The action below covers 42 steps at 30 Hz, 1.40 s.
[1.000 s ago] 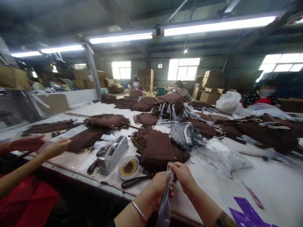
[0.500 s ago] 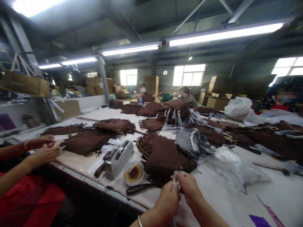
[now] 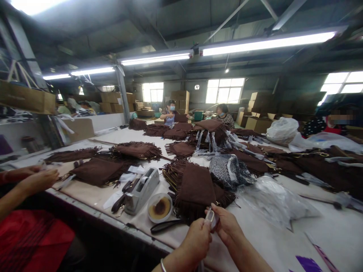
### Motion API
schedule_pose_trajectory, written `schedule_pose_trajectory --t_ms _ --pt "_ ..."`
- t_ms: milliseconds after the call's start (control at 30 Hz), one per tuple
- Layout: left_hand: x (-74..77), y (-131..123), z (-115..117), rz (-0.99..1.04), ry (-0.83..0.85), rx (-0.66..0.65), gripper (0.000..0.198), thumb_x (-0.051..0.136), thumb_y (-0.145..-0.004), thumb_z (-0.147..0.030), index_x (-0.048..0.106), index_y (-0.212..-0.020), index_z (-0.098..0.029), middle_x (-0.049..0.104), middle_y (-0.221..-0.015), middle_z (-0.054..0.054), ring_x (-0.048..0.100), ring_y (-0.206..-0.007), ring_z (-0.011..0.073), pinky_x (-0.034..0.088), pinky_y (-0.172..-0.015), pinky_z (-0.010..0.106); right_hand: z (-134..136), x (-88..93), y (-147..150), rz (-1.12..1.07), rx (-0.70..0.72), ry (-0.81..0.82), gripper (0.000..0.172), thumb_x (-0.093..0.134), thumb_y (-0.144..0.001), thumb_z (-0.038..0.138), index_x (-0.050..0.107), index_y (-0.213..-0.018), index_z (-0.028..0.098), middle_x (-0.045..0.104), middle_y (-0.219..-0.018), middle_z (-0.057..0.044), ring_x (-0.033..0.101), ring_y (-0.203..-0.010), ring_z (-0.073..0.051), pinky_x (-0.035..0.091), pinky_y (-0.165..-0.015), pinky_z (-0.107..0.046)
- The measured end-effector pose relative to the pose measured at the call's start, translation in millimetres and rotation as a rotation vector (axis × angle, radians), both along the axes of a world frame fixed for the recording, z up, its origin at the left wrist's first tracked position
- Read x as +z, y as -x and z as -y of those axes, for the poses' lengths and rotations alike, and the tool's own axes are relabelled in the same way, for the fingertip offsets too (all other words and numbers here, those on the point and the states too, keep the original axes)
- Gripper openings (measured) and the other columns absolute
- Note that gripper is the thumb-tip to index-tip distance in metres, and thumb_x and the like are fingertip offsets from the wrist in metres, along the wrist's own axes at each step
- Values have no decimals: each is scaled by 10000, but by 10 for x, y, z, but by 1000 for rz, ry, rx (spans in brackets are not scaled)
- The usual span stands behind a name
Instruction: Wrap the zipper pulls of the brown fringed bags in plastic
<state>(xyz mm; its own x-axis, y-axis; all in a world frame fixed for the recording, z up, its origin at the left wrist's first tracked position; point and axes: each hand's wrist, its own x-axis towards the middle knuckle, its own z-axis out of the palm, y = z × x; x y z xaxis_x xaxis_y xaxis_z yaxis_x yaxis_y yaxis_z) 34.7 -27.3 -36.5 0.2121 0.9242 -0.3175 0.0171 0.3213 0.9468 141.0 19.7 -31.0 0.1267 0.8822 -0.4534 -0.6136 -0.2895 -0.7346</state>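
Note:
In front of the nearest pile, my left hand and my right hand meet, both closed on a small metal clasp in clear plastic film. My fingers hide part of it. A pale strip hangs below my left hand. Just beyond my fingertips lies a brown fringed bag on a stack of similar bags. A dark wrist strap rests left of my hands, beside a round white bowl with a yellowish, brown-centred content.
A grey tape dispenser stands left of the bowl. Crumpled clear plastic bags lie to the right, near a pink-handled tool. At far left a co-worker's hands handle a small piece. More brown bags cover the table further back.
My right hand's fingers have opened slightly and shifted on the wrapped clasp, whose metal loop shows more clearly. The co-worker's hands at left have moved further left.

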Motion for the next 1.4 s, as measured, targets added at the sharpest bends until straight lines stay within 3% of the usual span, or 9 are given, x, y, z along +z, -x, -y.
schedule_pose_trajectory --t_ms 233,433,567,667,800,933,1033,1167,1400 --pt "-72 56 6 -195 -219 -5 322 400 -918 -427 523 -766 -172 463 -576 -28 392 -515 111 284 -531 249 -15 -42 -129 587 90 -148 312 751 -640 436 632 -682 150 618 -511 4 532 -425 -134 385 -395 -238" --pt "8 141 -20 -404 -395 -52 284 430 -904 -350 558 -732 -164 587 -721 35 506 -699 165 323 -637 270 -52 41 -209 987 135 -204 247 668 -707 413 633 -630 181 639 -518 -11 596 -496 -163 420 -462 -246" --pt "54 146 -34 -322 -278 -46 304 414 -895 -359 533 -690 -169 510 -620 2 456 -611 142 303 -586 257 -55 78 -229 988 171 -171 243 670 -717 409 599 -614 201 603 -468 9 540 -393 -147 382 -417 -250" --pt "140 151 -15 -137 -47 -55 280 414 -885 -400 523 -755 -177 388 -542 -58 322 -469 93 225 -503 233 -22 100 -324 992 162 -193 265 674 -741 445 628 -659 198 574 -448 13 511 -380 -149 379 -434 -263" --pt "259 180 10 71 209 -94 244 442 -859 -440 475 -826 -201 283 -526 -104 181 -403 52 108 -460 214 117 243 -493 1218 92 -541 236 597 -853 381 683 -956 187 673 -699 -38 611 -651 -186 465 -657 -297" --pt "280 199 16 169 237 -107 248 433 -864 -446 449 -819 -203 266 -523 -107 163 -401 40 81 -458 215 296 438 -507 1579 402 -1067 247 528 -903 215 665 -1108 234 639 -1148 -91 542 -1074 -235 385 -927 -370" --pt "231 200 17 173 227 -104 294 430 -867 -495 444 -810 -207 284 -520 -106 173 -399 48 105 -440 215 327 490 -435 1766 564 -1211 179 511 -927 200 681 -970 239 659 -1046 -63 509 -1040 -227 329 -923 -386" --pt "132 207 28 111 130 -117 361 392 -882 -558 457 -823 -208 319 -531 -96 200 -399 65 149 -425 225 203 488 -372 1831 668 -1243 186 553 -920 236 645 -761 204 633 -816 -31 501 -862 -182 315 -818 -345" --pt "65 244 12 -338 -348 -95 303 418 -919 -404 524 -757 -171 527 -678 12 459 -643 144 302 -593 268 52 562 -333 1915 858 -1197 110 593 -839 163 640 -744 192 614 -828 -28 502 -774 -163 294 -714 -327"
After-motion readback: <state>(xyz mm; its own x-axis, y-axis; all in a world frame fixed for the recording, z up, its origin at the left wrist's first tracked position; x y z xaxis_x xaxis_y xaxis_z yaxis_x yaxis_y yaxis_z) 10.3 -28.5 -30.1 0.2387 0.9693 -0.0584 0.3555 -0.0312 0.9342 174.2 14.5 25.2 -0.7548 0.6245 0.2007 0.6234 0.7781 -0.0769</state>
